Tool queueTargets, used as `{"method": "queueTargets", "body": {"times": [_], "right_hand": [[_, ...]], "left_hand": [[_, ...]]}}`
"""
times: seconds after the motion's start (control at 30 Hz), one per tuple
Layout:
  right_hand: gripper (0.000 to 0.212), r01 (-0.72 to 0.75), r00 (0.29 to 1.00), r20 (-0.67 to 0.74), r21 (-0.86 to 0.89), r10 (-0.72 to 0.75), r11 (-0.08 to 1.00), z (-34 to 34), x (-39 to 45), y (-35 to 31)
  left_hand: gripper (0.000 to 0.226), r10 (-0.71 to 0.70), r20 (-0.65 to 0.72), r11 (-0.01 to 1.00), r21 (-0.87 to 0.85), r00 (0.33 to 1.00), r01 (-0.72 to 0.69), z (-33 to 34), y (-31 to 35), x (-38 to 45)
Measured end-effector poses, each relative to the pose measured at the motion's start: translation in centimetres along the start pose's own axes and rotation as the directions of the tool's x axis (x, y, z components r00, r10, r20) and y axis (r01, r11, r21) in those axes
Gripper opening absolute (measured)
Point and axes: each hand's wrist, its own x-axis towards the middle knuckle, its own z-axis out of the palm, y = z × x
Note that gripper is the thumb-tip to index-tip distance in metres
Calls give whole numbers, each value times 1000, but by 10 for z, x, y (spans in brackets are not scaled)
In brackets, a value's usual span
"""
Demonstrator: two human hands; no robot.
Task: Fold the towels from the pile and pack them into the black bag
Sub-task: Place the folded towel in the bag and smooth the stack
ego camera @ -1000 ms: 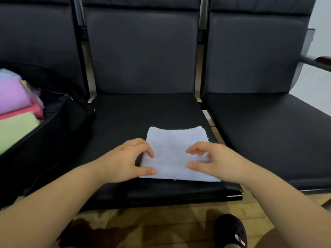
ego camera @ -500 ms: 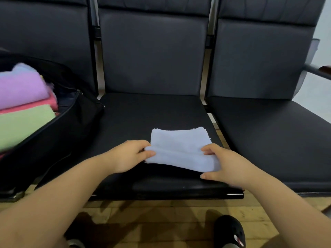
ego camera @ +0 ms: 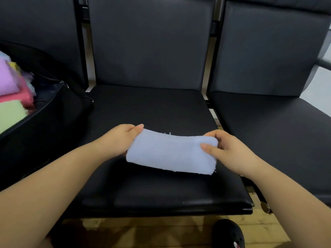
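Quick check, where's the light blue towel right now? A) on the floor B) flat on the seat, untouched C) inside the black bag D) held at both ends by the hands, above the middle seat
D: the left hand and right hand each grip one end of the folded light blue towel, above the middle seat; the black bag sits to the left.

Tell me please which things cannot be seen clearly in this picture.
- Head view: the black bag is cut off by the left edge, so its full size is unknown.
- The packed towels inside are blurred and cropped; their count is unclear.
- The left hand has its fingers hidden behind the light blue towel.
- The right hand hides that end of the towel.
- No unfolded pile is in view.
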Motion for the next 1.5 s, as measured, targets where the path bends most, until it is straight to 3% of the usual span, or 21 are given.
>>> {"method": "queueTargets", "body": {"times": [0.13, 0.3, 0.4, 0.53, 0.8, 0.9, 1.07, 1.13, 1.3, 1.5], "right_hand": [[17, -83, 995, -55, 25, 84, 996, 8, 15, 0], [29, -117, 987, -124, -158, 98, 980, 13, 24, 3], [31, -65, 997, -54, -193, 56, 979, 15, 24, 2], [23, -42, 998, 26, -241, 49, 970, 16, 21, -2], [47, -48, 995, 71, -339, 77, 940, 25, 2, -21], [65, 42, 992, 122, -418, 10, 907, 33, -6, -34], [88, 196, 966, 207, -214, -152, 957, 49, -23, -57], [86, 214, 963, 201, -176, -177, 961, 55, -27, -62], [48, 199, 969, 191, -237, -156, 951, 61, -36, -69], [52, 160, 977, 194, -425, -83, 891, 56, -55, -74]], "left_hand": [[55, -70, 76, 997, 24, 995, 68, 1, -3, 9], [51, -25, 57, 938, 347, 998, 3, 6, -8, 17], [37, -34, 110, 930, 367, 993, -8, 10, -5, 18], [30, -31, 188, 941, 337, 982, -35, 7, -4, 16], [42, -12, 203, 993, 121, 979, -13, 8, -1, -3], [38, 103, 159, 993, 37, 982, -110, 7, 2, -12], [31, 381, 100, 925, -37, 919, -379, 7, 16, -38], [34, 451, 88, 892, -57, 888, -448, 5, 22, -50], [38, 518, 28, 854, 47, 855, -518, -4, 26, -70], [46, 518, -56, 853, 104, 854, -511, -27, 15, -94]]}}
